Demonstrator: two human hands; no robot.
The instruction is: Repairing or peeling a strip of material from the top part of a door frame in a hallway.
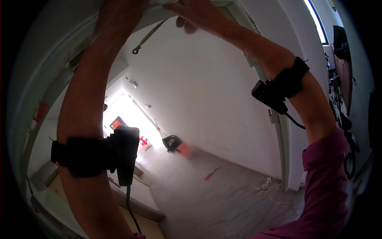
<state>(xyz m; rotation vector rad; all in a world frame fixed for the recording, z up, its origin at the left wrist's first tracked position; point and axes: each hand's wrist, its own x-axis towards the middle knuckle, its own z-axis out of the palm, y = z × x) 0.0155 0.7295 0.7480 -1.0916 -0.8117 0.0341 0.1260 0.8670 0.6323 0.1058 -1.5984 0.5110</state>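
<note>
- White painted frame top (pixel 159 4), hard and rigid by the look of it, is sitting overhead at the upper edge of the view, right at both hands; I am judging it fixed and heavy, something to press flat against rather than lift.
- I am seeing my right hand (pixel 191 14) lying against it with fingers spread and loose, gripping nothing.
- My left hand is running out of the picture past the wrist, so I cannot tell whether it is clenched or slack.
- Just below and to the left of my right hand, a thin metal stay with an eyelet end (pixel 148 36) is hanging at a slant; it looks stiff and light, possibly a hook.
- Far beneath both hands, dusty grey concrete floor (pixel 223 191) is showing rough, with a red tool (pixel 211 173) lying on it.
</note>
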